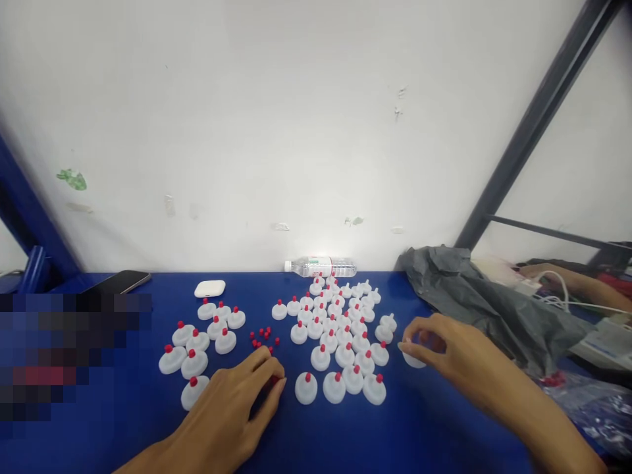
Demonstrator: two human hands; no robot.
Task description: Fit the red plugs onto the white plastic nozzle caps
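Observation:
My left hand [241, 401] is low over the blue table, just in front of a small scatter of red caps [261, 339]. Its thumb and index finger close together, and a bit of red shows between them. On the right, my right hand [437, 342] curls its thumb and fingers around the top of a white disc-shaped piece [413, 360], whose upper part they hide. Between the hands stand many white disc pieces [320, 357] with spouts, most topped in red. Several at the back right, such as one white piece [384, 334], have bare spouts.
Another group of red-topped white pieces [194, 363] is at the left. Against the wall lie a white case [210, 288] and a plastic bottle [320, 266]. A phone [121, 282] is at far left. A grey plastic bag [474, 306] and clear bag [597, 408] lie right.

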